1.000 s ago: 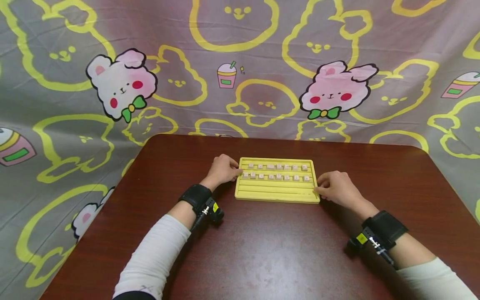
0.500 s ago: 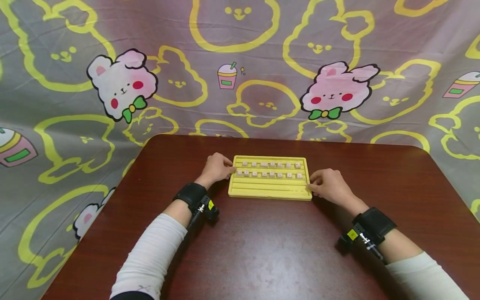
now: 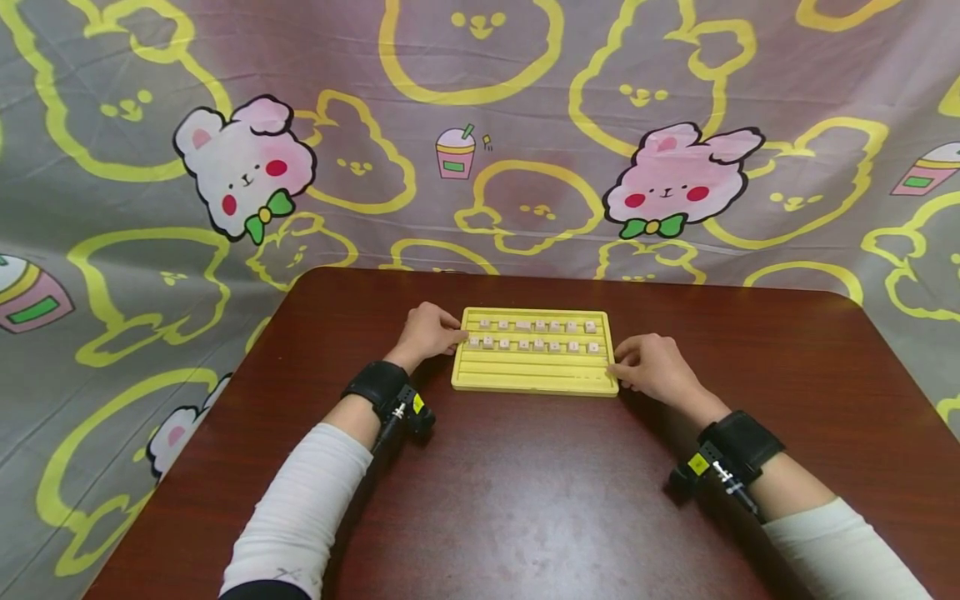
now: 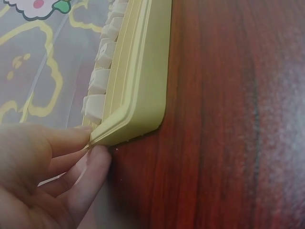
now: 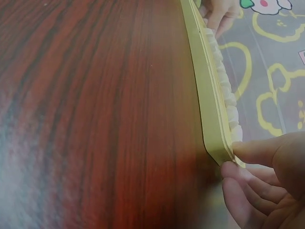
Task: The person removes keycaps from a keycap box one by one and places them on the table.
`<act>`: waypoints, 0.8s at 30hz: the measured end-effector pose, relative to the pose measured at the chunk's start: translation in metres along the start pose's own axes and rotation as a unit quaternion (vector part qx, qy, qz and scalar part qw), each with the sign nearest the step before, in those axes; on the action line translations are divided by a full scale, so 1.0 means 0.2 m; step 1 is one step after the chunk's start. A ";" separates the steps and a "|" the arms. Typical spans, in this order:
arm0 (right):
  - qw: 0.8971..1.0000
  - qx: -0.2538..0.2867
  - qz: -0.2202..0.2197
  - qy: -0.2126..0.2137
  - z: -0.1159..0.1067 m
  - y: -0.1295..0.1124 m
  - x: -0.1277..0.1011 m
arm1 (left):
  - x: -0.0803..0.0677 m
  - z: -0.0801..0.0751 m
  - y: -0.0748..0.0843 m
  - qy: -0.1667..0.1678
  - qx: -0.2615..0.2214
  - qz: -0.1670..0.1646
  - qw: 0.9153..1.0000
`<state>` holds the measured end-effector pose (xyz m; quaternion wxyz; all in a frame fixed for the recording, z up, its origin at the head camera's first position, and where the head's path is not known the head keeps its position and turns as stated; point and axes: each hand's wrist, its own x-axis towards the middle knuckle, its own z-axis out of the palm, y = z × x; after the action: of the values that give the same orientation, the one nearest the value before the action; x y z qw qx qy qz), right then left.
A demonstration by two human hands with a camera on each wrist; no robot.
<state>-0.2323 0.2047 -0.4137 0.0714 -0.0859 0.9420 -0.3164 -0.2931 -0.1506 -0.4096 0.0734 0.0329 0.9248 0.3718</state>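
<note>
A shallow yellow tray (image 3: 534, 382) with ridged rows lies on the dark red-brown table. Two of its rows carry several small white keycaps (image 3: 523, 345) with tiny marks too small to read; the nearer rows hold none. At the tray's left edge my left hand (image 3: 429, 335) pinches the rim between thumb and fingers. My right hand (image 3: 656, 368) grips the opposite edge close to the near corner. In the left wrist view the thumb (image 4: 71, 138) lies on top of the rim and the fingers sit against its side. The right wrist view shows a similar pinch at the tray corner (image 5: 217, 138).
The wooden table (image 3: 517, 483) extends around the tray on all sides. Behind it hangs a grey cloth (image 3: 517, 125) printed with yellow outlines and rabbits. Black camera straps (image 3: 378, 387) circle both wrists.
The tray has slid left and slightly away across the table, with both hands moving along on its edges. Over the last half second it has shifted only a little.
</note>
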 end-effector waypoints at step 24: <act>0.987 -0.105 -0.120 0.038 -0.07 -0.09 0.06 | -0.01 -0.01 0.00 -0.006 -0.024 -0.010 1.000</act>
<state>-0.2440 0.1958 -0.3928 -0.0123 -0.1928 0.9550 -0.2252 -0.2924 -0.1514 -0.4076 0.0835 0.0245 0.9154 0.3931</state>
